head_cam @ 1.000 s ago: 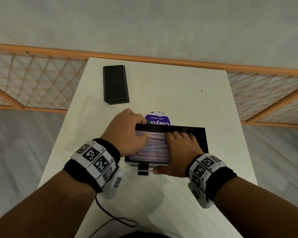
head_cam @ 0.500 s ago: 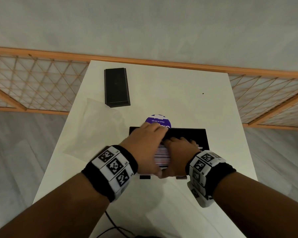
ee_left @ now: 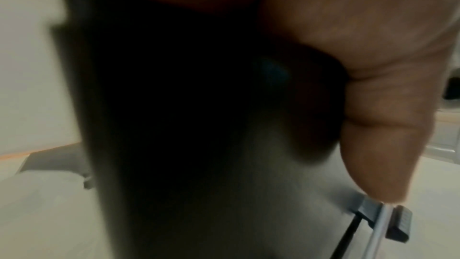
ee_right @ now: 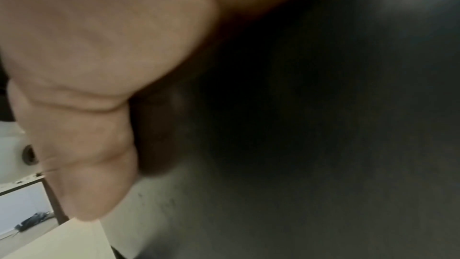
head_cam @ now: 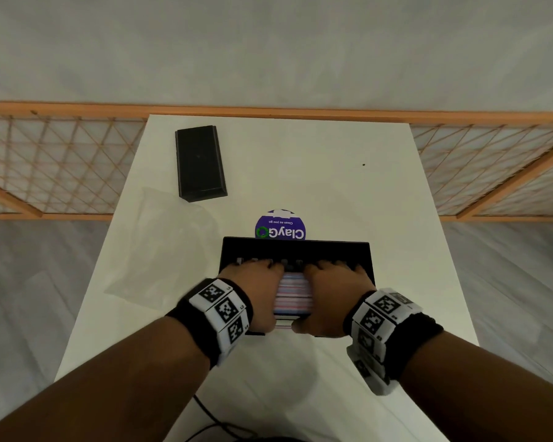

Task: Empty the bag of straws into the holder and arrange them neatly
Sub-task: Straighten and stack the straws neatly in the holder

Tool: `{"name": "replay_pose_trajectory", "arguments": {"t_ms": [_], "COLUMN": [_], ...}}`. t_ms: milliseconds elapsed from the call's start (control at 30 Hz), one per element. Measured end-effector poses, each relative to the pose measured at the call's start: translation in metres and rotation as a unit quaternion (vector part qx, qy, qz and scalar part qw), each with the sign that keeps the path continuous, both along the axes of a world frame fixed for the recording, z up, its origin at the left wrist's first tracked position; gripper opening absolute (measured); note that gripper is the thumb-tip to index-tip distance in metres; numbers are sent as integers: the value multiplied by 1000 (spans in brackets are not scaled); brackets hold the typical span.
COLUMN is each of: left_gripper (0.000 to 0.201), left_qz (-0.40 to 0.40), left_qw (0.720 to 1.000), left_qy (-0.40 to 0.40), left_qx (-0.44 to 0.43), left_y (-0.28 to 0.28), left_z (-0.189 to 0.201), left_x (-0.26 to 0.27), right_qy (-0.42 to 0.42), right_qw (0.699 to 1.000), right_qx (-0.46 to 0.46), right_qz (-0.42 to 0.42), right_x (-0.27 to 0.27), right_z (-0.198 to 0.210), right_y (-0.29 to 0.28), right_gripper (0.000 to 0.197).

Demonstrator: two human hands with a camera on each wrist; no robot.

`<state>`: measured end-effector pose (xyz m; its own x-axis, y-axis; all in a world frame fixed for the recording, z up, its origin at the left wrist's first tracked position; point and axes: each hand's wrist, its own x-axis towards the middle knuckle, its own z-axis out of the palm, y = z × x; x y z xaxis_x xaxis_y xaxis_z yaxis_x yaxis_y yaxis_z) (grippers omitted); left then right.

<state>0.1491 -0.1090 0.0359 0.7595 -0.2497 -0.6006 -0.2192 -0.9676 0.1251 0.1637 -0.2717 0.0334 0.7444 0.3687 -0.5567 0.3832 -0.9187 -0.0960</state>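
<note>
Sticker (head_cam: 281, 230) reads "ClayGo", upside down.

The table (head_cam: 300, 173) is showing plain white. The holder (head_cam: 296, 252) is looking black, and the straws (head_cam: 293, 293) inside it are showing thin stripes of pink, white and blue. A black box (head_cam: 200, 162) is lying on the table. The round sticker (head_cam: 281, 226) is showing purple with white lettering and a green ring. The bag (head_cam: 160, 247) is looking clear. Both wristbands (head_cam: 219, 309) are showing black-and-white square patterns on black straps. The fence (head_cam: 61, 161) is showing orange crossed mesh.
</note>
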Motion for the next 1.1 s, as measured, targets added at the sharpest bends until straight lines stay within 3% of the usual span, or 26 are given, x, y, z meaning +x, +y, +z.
{"name": "replay_pose_trajectory", "arguments": {"t_ms": [300, 667, 1000, 1100], "left_gripper": [71, 76, 76, 75], "left_qz": [14, 9, 28, 27], "left_qw": [1000, 999, 999, 999], "left_qy": [-12, -29, -8, -10], "left_qx": [-2, -12, -31, -31], "left_y": [3, 1, 2, 3], "left_z": [-4, -6, -7, -7], "left_x": [-9, -9, -9, -10], "right_qy": [9, -10, 7, 10], "right_qw": [1000, 1000, 1000, 1000], "right_qx": [4, -25, -16, -12], "right_qz": [-12, -1, -12, -18], "right_x": [-4, -7, -6, -8], "right_z": [1, 1, 6, 5], "right_y": [1, 5, 7, 8], "right_gripper": [73, 86, 73, 78]}}
